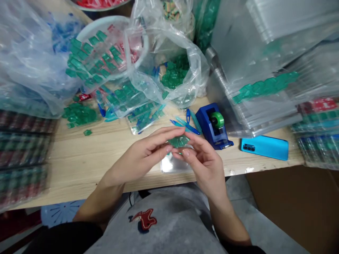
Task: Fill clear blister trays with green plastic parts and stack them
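Note:
Between my two hands, over the front part of the table, are translucent green pieces (178,141). The fingers of my left hand (148,150) hold them from the left, with the thumb below. My right hand (202,157) grips them from the right, its fingertips meeting those of the left. Exactly how many pieces there are is hidden by the fingers. Beneath the hands a clear plastic tray (169,165) lies on the wooden table (79,162). Just beyond the fingertips lie blue and teal pen-like pieces (186,125).
A blue tape dispenser (209,127) and a blue phone (265,147) are at the right. Behind stand an open bag of green pieces (174,74), a white tub (144,46) and stacked clear trays (233,95). Filled packs (23,151) line the left.

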The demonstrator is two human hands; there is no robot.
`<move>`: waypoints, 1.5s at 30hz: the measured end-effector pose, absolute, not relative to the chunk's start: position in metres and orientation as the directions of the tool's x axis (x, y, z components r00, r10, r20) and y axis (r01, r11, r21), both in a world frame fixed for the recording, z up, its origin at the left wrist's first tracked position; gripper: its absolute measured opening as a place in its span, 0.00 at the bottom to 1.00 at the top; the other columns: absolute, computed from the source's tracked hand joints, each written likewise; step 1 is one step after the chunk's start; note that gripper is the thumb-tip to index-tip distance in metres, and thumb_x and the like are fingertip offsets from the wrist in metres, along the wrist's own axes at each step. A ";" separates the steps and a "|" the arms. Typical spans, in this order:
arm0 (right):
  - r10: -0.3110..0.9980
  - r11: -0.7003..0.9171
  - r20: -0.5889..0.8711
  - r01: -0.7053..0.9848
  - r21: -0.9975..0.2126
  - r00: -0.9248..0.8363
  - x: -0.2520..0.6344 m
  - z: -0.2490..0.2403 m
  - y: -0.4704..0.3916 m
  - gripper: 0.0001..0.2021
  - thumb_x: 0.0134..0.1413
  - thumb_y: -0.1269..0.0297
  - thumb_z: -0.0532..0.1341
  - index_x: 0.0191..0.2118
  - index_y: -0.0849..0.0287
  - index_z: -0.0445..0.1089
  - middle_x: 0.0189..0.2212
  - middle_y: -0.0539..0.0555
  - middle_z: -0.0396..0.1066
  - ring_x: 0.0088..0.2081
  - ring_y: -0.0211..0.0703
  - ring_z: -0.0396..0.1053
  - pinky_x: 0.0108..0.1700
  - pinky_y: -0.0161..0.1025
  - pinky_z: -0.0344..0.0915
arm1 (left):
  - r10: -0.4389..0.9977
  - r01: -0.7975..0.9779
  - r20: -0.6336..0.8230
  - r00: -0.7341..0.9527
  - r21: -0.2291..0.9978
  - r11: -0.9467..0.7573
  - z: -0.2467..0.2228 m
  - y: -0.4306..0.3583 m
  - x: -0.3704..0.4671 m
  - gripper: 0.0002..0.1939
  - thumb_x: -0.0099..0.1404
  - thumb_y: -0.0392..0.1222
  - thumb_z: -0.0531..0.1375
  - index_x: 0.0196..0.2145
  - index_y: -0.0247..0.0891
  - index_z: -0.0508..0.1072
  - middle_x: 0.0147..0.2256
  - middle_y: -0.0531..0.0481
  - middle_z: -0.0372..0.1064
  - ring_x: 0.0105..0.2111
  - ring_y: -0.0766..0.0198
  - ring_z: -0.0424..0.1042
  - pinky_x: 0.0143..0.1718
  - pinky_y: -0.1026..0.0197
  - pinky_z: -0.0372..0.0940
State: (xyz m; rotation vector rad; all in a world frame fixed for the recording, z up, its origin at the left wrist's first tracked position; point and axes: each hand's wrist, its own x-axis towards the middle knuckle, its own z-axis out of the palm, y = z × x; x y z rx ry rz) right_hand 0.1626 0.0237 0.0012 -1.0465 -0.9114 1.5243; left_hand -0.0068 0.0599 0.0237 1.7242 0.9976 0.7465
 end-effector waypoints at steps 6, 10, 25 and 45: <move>0.988 -0.151 -0.124 -0.403 -0.903 -0.092 0.162 -0.002 0.019 0.04 0.59 0.64 0.62 0.40 0.54 0.67 0.32 0.48 0.76 0.30 0.37 0.77 0.33 0.38 0.78 | 0.947 0.200 0.032 0.319 0.975 -0.100 0.020 0.043 -0.001 0.19 0.67 0.32 0.57 0.51 0.52 0.73 0.47 0.55 0.76 0.47 0.66 0.75 0.50 0.63 0.71; 0.981 -0.184 -0.128 -0.479 -0.859 -0.149 0.164 -0.003 0.017 0.06 0.61 0.64 0.59 0.44 0.52 0.66 0.32 0.48 0.74 0.28 0.37 0.75 0.28 0.36 0.75 | 0.980 0.108 0.057 0.191 0.991 -0.079 0.015 0.039 0.003 0.14 0.64 0.32 0.61 0.44 0.50 0.76 0.38 0.56 0.78 0.38 0.67 0.77 0.38 0.67 0.73; 0.977 -0.192 -0.185 -0.064 -0.979 -0.106 0.169 0.003 0.013 0.01 0.54 0.67 0.62 0.32 0.56 0.71 0.20 0.44 0.65 0.18 0.30 0.57 0.18 0.29 0.55 | 0.927 0.439 0.118 0.356 0.854 -0.278 0.017 0.016 -0.001 0.16 0.66 0.36 0.59 0.51 0.49 0.68 0.40 0.52 0.77 0.33 0.62 0.79 0.27 0.65 0.72; 0.924 -0.349 -0.353 -0.056 -0.935 0.147 0.218 -0.032 -0.005 0.05 0.55 0.62 0.63 0.34 0.57 0.73 0.18 0.44 0.63 0.18 0.31 0.58 0.19 0.29 0.56 | 0.867 0.515 0.227 0.442 0.727 -0.454 -0.026 0.034 0.015 0.05 0.67 0.35 0.57 0.41 0.41 0.70 0.37 0.48 0.74 0.39 0.62 0.73 0.39 0.57 0.68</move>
